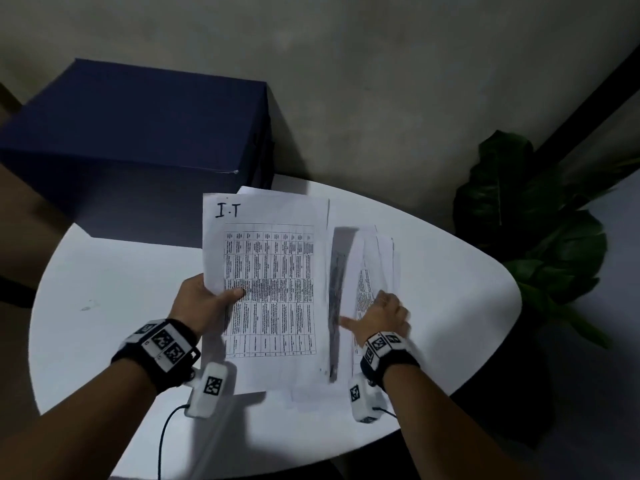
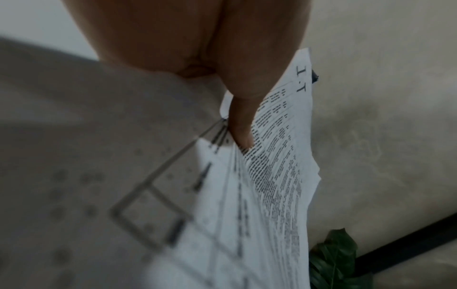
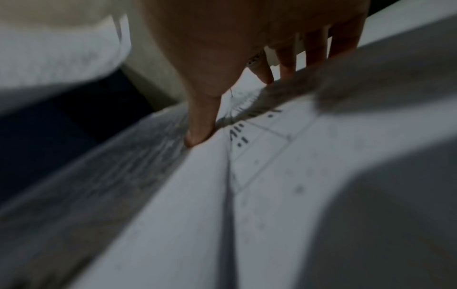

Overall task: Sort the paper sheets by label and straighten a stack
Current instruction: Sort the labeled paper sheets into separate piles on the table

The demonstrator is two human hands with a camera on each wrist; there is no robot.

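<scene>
Left hand pinching printed-table sheets, top sheet handwritten "I.T"

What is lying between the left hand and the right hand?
In the head view, the I.T sheet held by the left hand fills the stretch, then a shadowed strip before the right hand on the table sheets.

- White rounded table: bare surface at left and near edge.
- Dark blue box stands on far-left part.
- Loose paper sheets lie right of centre, fanned, edges uneven.
- Small grey smudge near left edge.
</scene>
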